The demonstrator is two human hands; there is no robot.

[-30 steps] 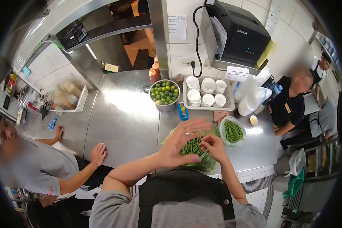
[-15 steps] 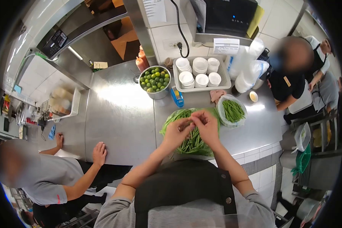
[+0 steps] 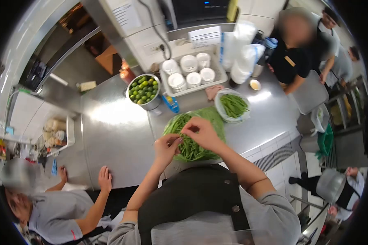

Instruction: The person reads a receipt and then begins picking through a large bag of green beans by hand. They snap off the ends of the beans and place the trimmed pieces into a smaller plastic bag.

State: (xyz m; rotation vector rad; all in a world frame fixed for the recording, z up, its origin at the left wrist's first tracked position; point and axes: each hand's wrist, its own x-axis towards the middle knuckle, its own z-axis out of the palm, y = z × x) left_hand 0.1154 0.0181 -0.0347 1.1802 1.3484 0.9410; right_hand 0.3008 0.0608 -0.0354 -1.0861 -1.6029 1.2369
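Our fingers [image 3: 189,132] curl inward, left hand [image 3: 165,149] and right hand [image 3: 204,134] nearly meeting; whether they pinch anything, we cannot tell. Green beans [image 3: 193,150] lie beneath in a green bag [image 3: 214,118], presumably close for easy reach. We find the posted paper [image 3: 204,37] too blurred to read.

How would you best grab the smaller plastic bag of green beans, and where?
Probably by the loose rim of the bag, gathered above the green beans, coming from the right. It is open-topped and looks soft, so pinching one edge might spill them. The pink cloth crowds its far left side; metal counter lies to its right.
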